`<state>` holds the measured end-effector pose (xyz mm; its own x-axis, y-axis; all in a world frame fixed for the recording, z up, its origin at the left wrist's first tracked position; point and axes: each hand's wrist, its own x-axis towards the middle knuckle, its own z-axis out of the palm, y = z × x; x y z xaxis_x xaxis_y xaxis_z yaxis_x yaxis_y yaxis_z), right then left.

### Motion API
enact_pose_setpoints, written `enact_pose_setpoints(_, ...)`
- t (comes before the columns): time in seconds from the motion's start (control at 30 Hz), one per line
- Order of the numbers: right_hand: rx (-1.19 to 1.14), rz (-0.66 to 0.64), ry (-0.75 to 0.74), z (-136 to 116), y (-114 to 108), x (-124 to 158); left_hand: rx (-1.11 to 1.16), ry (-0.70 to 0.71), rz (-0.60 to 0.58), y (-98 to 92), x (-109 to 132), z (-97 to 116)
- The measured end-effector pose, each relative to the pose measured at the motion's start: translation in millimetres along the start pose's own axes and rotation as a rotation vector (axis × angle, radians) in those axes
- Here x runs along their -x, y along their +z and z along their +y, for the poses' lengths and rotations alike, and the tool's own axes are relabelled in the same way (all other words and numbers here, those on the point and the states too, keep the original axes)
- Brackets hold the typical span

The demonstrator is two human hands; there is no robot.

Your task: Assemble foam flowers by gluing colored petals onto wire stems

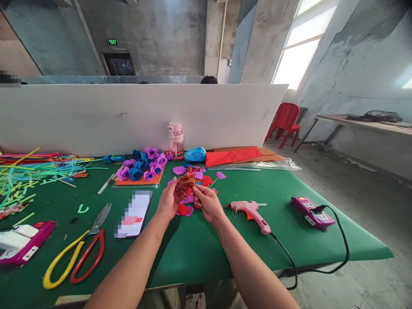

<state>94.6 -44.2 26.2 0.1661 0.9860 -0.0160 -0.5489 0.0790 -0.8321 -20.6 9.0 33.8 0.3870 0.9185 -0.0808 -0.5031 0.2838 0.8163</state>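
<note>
Over the middle of the green table I hold a brown paper flower [186, 182], its petals partly hidden by my fingers. My left hand [169, 201] is closed around its left side. From the right, my right hand [207, 202] pinches its edge between thumb and fingers. Beneath and behind both hands lie loose purple petals [220, 175] and red petals [183, 210]. Finished purple and blue paper flowers [135, 173] are heaped behind my left hand. To the right of my right hand, a pink glue gun [252, 210] rests on its side.
Large scissors [93, 234] and a phone [137, 214] lie left of my arms. Purple power strips [313, 213] sit at both sides, with a cable dropping over the right edge. A pink bottle [175, 136] stands against the white board [80, 118]. Colourful stems [48, 167] spread at far left.
</note>
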Motion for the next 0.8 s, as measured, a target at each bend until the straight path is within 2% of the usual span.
enact_pose_setpoints(0.17, 0.052, -0.015, 0.018, 1.7, -0.4, 0.1, 0.074, -0.003, -0.012, -0.2, -0.8, 3.3)
enact_pose_setpoints(0.37, 0.01, 0.001, 0.007, 0.7, -0.5, 0.3, 0.123, -0.012, 0.002, -4.2, -2.5, 3.1)
enact_pose_setpoints(0.47, -0.023, 0.011, -0.006, -0.4, -1.2, 0.1, 0.056, -0.03, 0.017, -8.1, -4.2, -2.2)
enact_pose_setpoints(0.6, -0.071, 0.019, 0.001, -0.8, -2.8, -1.3, -0.092, -0.031, -0.028, -7.7, -2.9, -7.9)
enact_pose_setpoints(0.8, -0.06, 0.005, 0.027, -1.2, -2.7, -1.2, -0.121, 0.025, -0.065, -3.6, -1.0, -6.7)
